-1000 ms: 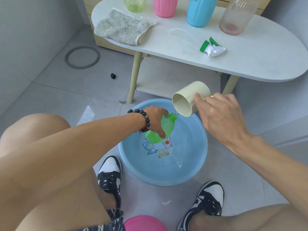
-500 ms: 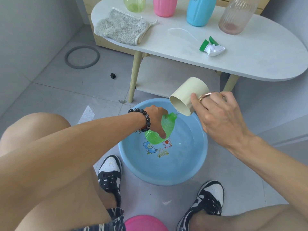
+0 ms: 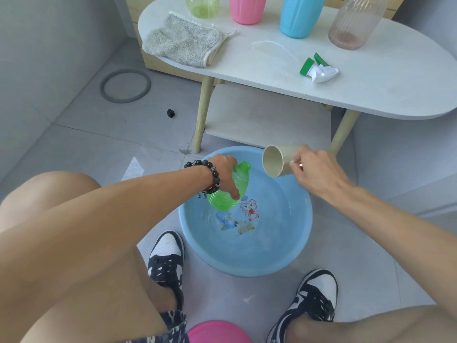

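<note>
My left hand (image 3: 223,173) grips a green ribbed plastic bottle (image 3: 231,191), tilted with its open neck up and to the right, over a blue basin (image 3: 294,248) of water on the floor. My right hand (image 3: 317,173) holds a cream cup (image 3: 275,160) tipped on its side, its mouth facing left toward the bottle's neck, above the basin's far rim. Cartoon stickers show through the water at the basin's bottom.
A white oval table (image 3: 371,78) stands behind the basin with a grey cloth (image 3: 183,42), a green-and-white spray head (image 3: 319,69) and green, pink, blue and clear bottles. A grey ring (image 3: 125,85) lies on the floor. My shoes flank the basin; a pink object (image 3: 217,332) is at the bottom edge.
The cup in my right hand has moved a little to the right and lower, away from the bottle's neck, and is tipped further sideways. My left hand keeps the bottle in place.
</note>
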Demonstrator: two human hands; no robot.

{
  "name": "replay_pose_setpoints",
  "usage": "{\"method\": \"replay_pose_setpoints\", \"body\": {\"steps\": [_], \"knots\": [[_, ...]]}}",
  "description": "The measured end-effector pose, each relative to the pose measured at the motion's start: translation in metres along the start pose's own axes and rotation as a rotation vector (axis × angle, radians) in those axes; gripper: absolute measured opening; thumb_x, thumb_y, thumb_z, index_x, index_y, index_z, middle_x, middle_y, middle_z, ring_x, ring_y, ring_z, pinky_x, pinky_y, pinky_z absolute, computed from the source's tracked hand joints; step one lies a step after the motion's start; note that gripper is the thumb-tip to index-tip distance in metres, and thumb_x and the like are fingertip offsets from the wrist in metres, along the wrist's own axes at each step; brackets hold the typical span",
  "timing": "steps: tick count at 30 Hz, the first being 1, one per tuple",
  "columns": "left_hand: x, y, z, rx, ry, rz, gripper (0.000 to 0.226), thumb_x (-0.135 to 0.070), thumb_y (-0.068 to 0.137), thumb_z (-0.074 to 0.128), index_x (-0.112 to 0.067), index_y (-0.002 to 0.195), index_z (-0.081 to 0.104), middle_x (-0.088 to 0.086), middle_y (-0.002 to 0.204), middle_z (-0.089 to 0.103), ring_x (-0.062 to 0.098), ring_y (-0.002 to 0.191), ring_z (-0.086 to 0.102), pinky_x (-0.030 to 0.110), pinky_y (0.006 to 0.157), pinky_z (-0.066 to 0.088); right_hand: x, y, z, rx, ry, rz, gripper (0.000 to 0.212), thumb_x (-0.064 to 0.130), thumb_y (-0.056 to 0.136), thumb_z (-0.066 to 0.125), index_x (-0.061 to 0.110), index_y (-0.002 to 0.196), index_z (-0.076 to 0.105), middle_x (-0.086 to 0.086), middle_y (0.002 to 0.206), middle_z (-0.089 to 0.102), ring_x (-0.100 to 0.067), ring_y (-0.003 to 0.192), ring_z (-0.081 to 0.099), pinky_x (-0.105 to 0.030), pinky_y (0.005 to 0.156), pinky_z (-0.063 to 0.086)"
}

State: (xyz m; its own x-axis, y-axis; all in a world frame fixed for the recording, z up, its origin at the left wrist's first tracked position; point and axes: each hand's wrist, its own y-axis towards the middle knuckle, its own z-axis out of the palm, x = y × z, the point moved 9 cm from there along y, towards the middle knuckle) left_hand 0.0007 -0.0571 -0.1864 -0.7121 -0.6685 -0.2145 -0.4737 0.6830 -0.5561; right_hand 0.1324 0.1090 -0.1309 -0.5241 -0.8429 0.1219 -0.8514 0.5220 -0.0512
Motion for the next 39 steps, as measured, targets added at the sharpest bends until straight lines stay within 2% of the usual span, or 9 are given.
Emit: {"method": "replay_pose_setpoints", "body": {"steps": [5,12,18,21,23,26,32,36,39], "knots": [[0.012,-0.001,-0.007,-0.028,0.012,-0.036,0.106,-0.052,0.062,0.088,-0.020,0.150,0.038,0.005,0.139,0.052,0.027,0.120,0.058,0.042,0.094,0.055,0.011,-0.012,0.104,0.306,-0.171,0.058,0.030,0.002,0.097,0.045,0.003,0.127,0.049,-0.020,0.122,0.064,-0.042,0.113,0.062,-0.043,0.080,0.045],[0.012,-0.008,-0.005,-0.015,-0.015,-0.013,0.102,-0.048,0.070,0.086,-0.019,0.153,0.034,0.006,0.142,0.049,0.026,0.125,0.054,0.034,0.090,0.051,0.031,-0.038,0.173,0.322,-0.388,-0.015,0.031,0.000,0.087,0.054,0.019,0.110,0.061,0.001,0.105,0.072,-0.022,0.104,0.068,-0.037,0.094,0.041],[0.016,-0.009,-0.003,-0.001,-0.029,-0.016,0.105,-0.047,0.068,0.087,-0.020,0.153,0.033,0.006,0.145,0.047,0.026,0.128,0.052,0.038,0.099,0.051,0.027,-0.044,0.196,0.380,-0.095,0.080,0.027,0.002,0.094,0.044,0.009,0.114,0.060,-0.012,0.112,0.072,-0.035,0.107,0.067,-0.037,0.079,0.046],[0.017,-0.010,-0.005,-0.004,-0.036,-0.012,0.104,-0.046,0.069,0.087,-0.019,0.153,0.033,0.006,0.147,0.046,0.026,0.130,0.051,0.039,0.101,0.049,0.006,-0.041,0.189,0.352,0.244,0.257,0.017,0.011,0.101,0.043,0.008,0.093,0.058,-0.016,0.091,0.066,-0.040,0.090,0.065,-0.036,0.067,0.045],[0.018,-0.010,-0.007,-0.008,-0.034,-0.009,0.104,-0.046,0.069,0.087,-0.018,0.153,0.033,0.006,0.147,0.047,0.026,0.130,0.051,0.038,0.102,0.049,-0.007,-0.040,0.177,0.333,0.469,0.350,0.032,0.021,0.102,0.047,0.013,0.072,0.048,-0.008,0.073,0.055,-0.032,0.071,0.054,-0.033,0.054,0.037],[0.019,-0.008,-0.009,-0.008,-0.007,-0.007,0.107,-0.049,0.066,0.087,-0.020,0.153,0.034,0.005,0.144,0.049,0.025,0.126,0.054,0.040,0.100,0.051,-0.012,-0.034,0.144,0.309,0.630,0.369,0.037,0.030,0.098,0.054,0.013,0.066,0.051,-0.002,0.065,0.049,-0.021,0.059,0.040,-0.031,0.053,0.030],[0.017,-0.008,-0.016,-0.026,-0.015,0.011,0.108,-0.048,0.063,0.089,-0.022,0.153,0.034,0.004,0.142,0.051,0.025,0.123,0.057,0.039,0.098,0.053,-0.014,-0.016,0.057,0.251,0.627,0.271,0.040,0.025,0.093,0.058,0.018,0.054,0.049,0.009,0.046,0.038,-0.012,0.046,0.032,-0.028,0.051,0.027],[0.016,-0.008,-0.024,-0.049,-0.032,0.014,0.107,-0.048,0.064,0.089,-0.024,0.153,0.034,0.004,0.140,0.052,0.025,0.121,0.058,0.037,0.094,0.054,-0.017,-0.011,-0.005,0.188,0.512,0.226,0.040,0.032,0.097,0.056,0.006,0.066,0.058,0.001,0.058,0.045,-0.017,0.053,0.035,-0.032,0.053,0.027],[0.014,-0.009,-0.029,-0.060,-0.064,0.018,0.108,-0.047,0.064,0.089,-0.025,0.153,0.033,0.003,0.141,0.051,0.025,0.123,0.057,0.039,0.095,0.054,-0.016,-0.010,-0.045,0.128,0.474,0.186,0.041,0.032,0.098,0.057,0.009,0.064,0.059,0.009,0.048,0.046,-0.009,0.045,0.039,-0.020,0.044,0.030]]}}
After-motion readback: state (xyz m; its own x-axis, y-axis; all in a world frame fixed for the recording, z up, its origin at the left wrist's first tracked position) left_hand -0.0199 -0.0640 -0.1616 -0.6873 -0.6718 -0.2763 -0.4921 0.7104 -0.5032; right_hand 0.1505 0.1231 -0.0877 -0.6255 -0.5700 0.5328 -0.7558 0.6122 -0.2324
